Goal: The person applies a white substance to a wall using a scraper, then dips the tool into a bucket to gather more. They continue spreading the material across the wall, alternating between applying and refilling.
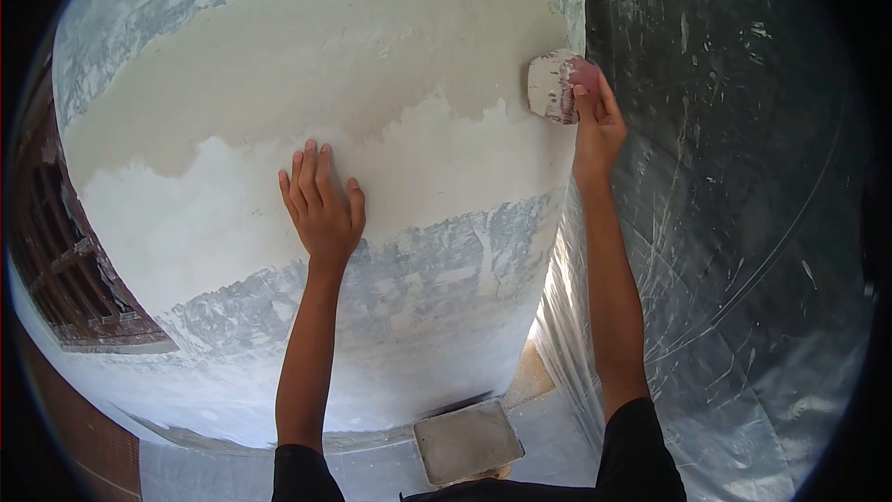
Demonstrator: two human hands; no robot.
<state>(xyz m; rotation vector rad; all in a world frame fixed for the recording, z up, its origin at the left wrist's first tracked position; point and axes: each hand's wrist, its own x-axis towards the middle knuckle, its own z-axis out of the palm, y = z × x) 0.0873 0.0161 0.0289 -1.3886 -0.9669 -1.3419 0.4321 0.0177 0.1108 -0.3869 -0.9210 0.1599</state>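
Observation:
My right hand (pixel 599 125) grips a pink putty spreader (pixel 555 85), its face crusted with pale plaster, at the wall's right edge. The thumb lies on the near side, and the fingers curl round the pink edge. My left hand (pixel 325 204) lies with fingers stretched and thumb apart on the white part of the wall, holding nothing. Across the wall (pixel 446 163) runs a broad band of damp-looking beige plaster (pixel 353 46) above a whiter band. Below these the surface is patchy grey.
A rectangular tray (pixel 469 442) with a greyish surface is low down by the wall's foot. Dark plastic sheeting (pixel 743 223) with white smears covers the right side, and clear plastic (pixel 571 316) hangs beside the wall's edge. A brown wooden grille (pixel 70 251) is set at the left.

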